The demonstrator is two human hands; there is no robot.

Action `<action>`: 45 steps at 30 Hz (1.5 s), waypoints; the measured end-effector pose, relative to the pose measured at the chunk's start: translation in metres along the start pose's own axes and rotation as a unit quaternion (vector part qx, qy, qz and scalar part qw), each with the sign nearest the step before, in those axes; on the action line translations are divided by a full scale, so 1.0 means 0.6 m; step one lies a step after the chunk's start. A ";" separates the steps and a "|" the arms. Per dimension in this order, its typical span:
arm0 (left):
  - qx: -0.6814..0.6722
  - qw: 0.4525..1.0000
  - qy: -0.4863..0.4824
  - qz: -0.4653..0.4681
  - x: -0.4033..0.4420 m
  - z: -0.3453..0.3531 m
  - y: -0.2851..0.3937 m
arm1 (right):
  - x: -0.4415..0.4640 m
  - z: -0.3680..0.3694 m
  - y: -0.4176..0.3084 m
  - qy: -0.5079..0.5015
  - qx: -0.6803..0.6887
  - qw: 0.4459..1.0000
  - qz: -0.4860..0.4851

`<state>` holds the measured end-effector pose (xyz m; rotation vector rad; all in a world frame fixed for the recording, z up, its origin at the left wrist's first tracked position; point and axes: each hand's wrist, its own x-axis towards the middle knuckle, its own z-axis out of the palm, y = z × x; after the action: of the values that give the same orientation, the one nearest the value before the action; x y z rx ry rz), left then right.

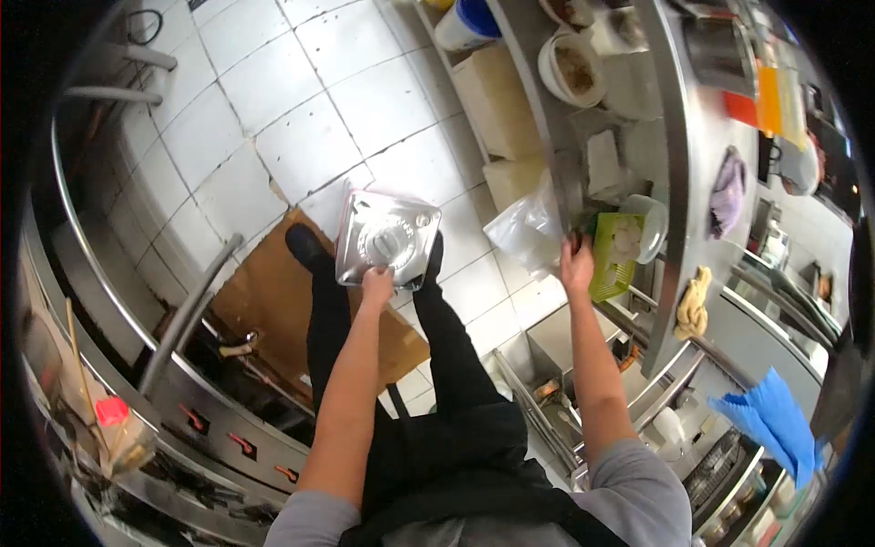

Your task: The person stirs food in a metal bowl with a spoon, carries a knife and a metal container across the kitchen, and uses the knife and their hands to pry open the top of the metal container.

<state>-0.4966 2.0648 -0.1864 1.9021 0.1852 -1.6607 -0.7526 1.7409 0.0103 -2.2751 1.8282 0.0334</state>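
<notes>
A square metal container with a shiny lid (388,239) hangs over the floor between my feet. My left hand (378,284) is closed on its near edge. To the right, my right hand (576,264) reaches to the edge of a steel shelf, beside a green plastic basket (612,260) that holds several pale round items. Its fingers are bent together, and what they hold, if anything, is too small to tell. A clear plastic bag (527,230) hangs just left of that hand.
Brown cardboard (260,287) lies on the white tiled floor (273,87). A stove front with red knobs (241,445) runs along the left. On the right are a steel counter (697,100), a yellow cloth (694,305), a blue cloth (775,424) and a white bowl (572,71).
</notes>
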 end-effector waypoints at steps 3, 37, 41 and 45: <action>-0.112 0.984 0.132 0.035 0.003 0.056 -0.012 | 0.043 0.061 0.034 0.021 0.001 1.000 -0.010; 0.636 0.576 0.103 0.502 -0.034 0.007 0.165 | -0.420 0.089 -0.148 -0.375 0.360 0.854 0.000; 0.491 0.755 0.250 0.356 -0.026 0.030 0.113 | -0.410 0.096 -0.150 -0.372 0.362 0.855 0.017; 0.319 0.874 0.275 0.242 -0.008 0.060 0.092 | -0.416 0.099 -0.138 -0.376 0.351 0.857 0.024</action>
<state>-0.5019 2.0029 -0.1644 2.5939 -0.6537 -0.8538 -0.7215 2.0087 0.0047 -1.4037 1.1910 0.1979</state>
